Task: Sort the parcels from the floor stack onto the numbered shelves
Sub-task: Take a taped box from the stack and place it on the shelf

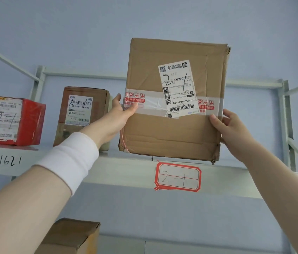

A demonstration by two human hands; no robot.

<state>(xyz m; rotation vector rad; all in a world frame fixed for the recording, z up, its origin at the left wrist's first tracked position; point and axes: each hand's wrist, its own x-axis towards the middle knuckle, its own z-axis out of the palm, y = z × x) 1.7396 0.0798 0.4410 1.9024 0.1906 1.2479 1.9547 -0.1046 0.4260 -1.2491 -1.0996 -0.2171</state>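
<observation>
I hold a flat brown cardboard parcel [172, 132] upright at the top shelf [126, 162]. Its white label, upside down, has "2-1" handwritten on it. My left hand [122, 110] grips its left edge and my right hand [228, 129] grips its right edge. The parcel's bottom edge is at the shelf's front lip, just above a red-bordered tag [178, 176] marked "2-1". Whether the parcel rests on the shelf or hovers just over it I cannot tell.
On the same shelf, left of the held parcel, stand a brown box [82, 110] and a red box [16, 121], both marked "2-1". "D1621" is written on the shelf edge at left. Another brown box [71, 237] sits on the shelf below. Metal uprights frame both sides.
</observation>
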